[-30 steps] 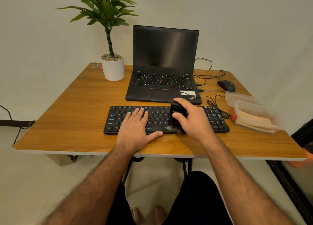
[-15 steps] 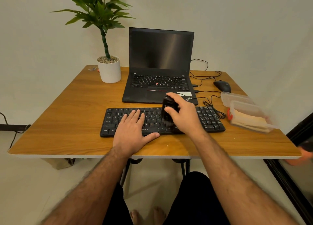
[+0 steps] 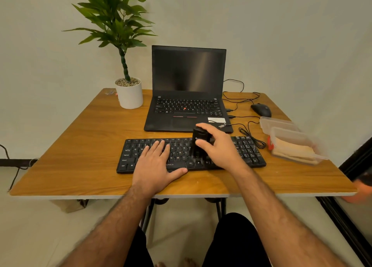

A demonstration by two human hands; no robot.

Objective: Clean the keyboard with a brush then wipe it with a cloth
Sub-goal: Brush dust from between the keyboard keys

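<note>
A person's right hand point(image 3: 218, 148) grips an upright black brush point(image 3: 198, 144) on the black keyboard point(image 3: 249, 154) at 6 o'clock from the laptop point(image 3: 187, 97); the left hand point(image 3: 156, 166) lies flat, fingers straight, on the keys

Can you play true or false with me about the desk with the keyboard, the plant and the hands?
1. The right hand grips a black brush over the keyboard. True.
2. The left hand holds a cloth. False: it rests flat on the keyboard, holding nothing.
3. The laptop screen is dark. True.
4. The plant stands right of the laptop. False: it stands to the left.
5. The mouse lies on the keyboard. False: it lies on the table, behind the plastic container.
</note>
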